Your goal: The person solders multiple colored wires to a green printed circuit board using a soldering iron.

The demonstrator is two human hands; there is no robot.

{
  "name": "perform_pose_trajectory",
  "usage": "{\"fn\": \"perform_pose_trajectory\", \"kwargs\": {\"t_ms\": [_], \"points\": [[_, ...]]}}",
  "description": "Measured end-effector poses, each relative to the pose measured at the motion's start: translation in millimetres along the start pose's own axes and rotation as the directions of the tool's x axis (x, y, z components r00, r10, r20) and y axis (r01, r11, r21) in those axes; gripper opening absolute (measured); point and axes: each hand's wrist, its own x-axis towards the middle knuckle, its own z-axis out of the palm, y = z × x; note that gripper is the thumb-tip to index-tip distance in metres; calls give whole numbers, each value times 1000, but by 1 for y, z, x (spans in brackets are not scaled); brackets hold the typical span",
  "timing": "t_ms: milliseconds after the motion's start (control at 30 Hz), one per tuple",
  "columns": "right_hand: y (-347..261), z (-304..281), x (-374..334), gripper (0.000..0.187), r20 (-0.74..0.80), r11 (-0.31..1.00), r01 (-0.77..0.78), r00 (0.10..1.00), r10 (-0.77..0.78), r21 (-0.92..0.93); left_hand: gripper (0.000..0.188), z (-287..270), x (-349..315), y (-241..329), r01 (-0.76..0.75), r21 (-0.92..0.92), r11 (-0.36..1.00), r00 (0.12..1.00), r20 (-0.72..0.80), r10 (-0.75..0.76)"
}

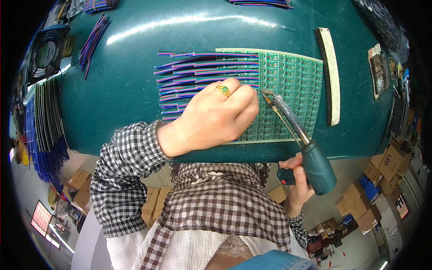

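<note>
A green circuit board panel (292,81) lies on the dark green table (135,76). Rows of multicoloured ribbon wires (202,67) run from its left edge. My left hand (211,119), with a gold ring, rests closed on the wires at the board's left edge, pressing them down. My right hand (297,182) grips the teal handle of a soldering gun (310,157) below the table's near edge. The gun's metal tip (266,93) touches the board just right of my left hand's knuckles.
A long sponge strip (330,76) lies right of the board. Loose wire bundles (92,40) sit at the far left and at the far edge (263,3). A black fan (45,54) and stacked strips (45,121) stand left. Cardboard boxes (382,166) fill the floor at right.
</note>
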Motion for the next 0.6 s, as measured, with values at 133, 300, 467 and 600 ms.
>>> {"fn": "perform_pose_trajectory", "kwargs": {"t_ms": [133, 300, 467, 600], "points": [[-1, 2, 0, 31, -13, 1000, -29, 999, 29, 1, 30, 0, -1, 0, 2, 1, 1000, 1000, 10, -2], [1, 0, -2, 34, -20, 999, -33, 999, 33, -9, 31, -1, 0, 0, 7, -2, 1000, 1000, 15, -7], [1, 2, -2, 33, -26, 999, -54, 998, 54, -1, 31, -1, 1, 0, 8, 1, 1000, 1000, 9, -8], [1, 0, -2, 31, -41, 1000, -18, 999, 19, 20, 31, 0, 1, 0, -1, -4, 1000, 1000, -10, 1]]}}
